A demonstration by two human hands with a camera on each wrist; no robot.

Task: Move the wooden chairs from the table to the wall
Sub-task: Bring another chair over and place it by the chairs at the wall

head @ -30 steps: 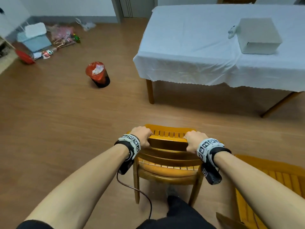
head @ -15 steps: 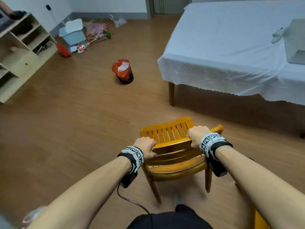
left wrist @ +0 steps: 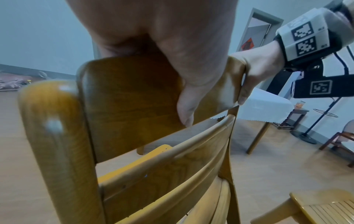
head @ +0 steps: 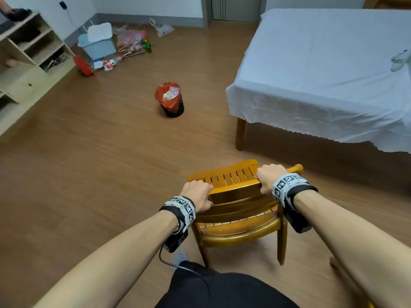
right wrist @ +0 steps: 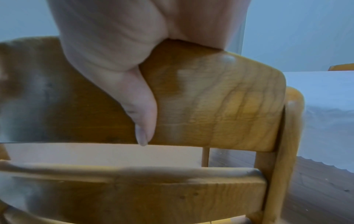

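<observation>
Left hand (head: 196,194) and right hand (head: 269,177) both gripping chair (head: 235,210) top rail. Risk: clipping red bin (head: 170,100) or table (head: 240,134) leg mid-swing.

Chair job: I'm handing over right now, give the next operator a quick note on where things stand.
Left hand: grip on the chair's top rail, left end.
Right hand: grip on the same rail, right end.
Chair is out on the floor, away from the table; whether its legs are lifted is unclear.
A second chair sits to the right.
Left: take this chair to the wall, release.
</observation>
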